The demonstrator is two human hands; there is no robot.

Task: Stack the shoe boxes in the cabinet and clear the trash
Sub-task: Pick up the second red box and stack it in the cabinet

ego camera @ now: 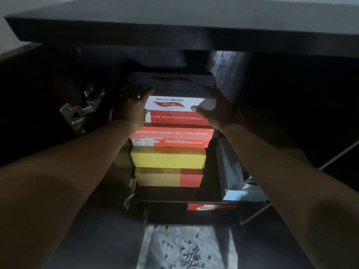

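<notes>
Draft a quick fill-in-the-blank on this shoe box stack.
The Arch Fit box, touched by the left hand and right hand, carries the brand name ____.
The plain box directly under the Performance box is ____.
The lowest red box shows a ____ logo.
Missing: Skechers; yellow; Nike.
</notes>
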